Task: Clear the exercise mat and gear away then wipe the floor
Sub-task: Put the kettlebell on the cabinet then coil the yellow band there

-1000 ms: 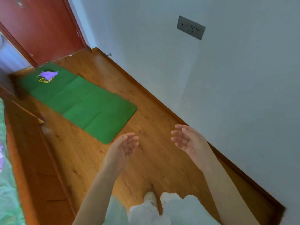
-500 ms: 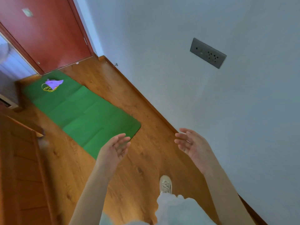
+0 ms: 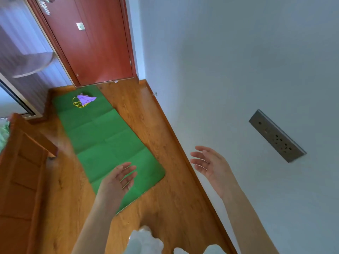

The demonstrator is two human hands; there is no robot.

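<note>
A green exercise mat (image 3: 102, 136) lies flat on the wooden floor (image 3: 174, 204), running from near the red door toward me. At its far end rest a purple band (image 3: 86, 99) and a yellow loop (image 3: 78, 104). My left hand (image 3: 117, 182) hovers open above the mat's near corner, palm turned inward, holding nothing. Off to the right, my right hand (image 3: 210, 163) is open too, fingers spread, in front of the white wall and clear of the mat.
A red door (image 3: 95, 43) closes the far end. A white wall (image 3: 229, 61) with a grey socket plate (image 3: 277, 136) runs along the right. A wooden bed frame (image 3: 22, 176) borders the left, and a sliding glass door (image 3: 23, 57) stands beyond it.
I have stepped closer to the mat and the view has lifted toward the door. Both hands stay open and empty; the left one now hovers over the mat's near corner.
</note>
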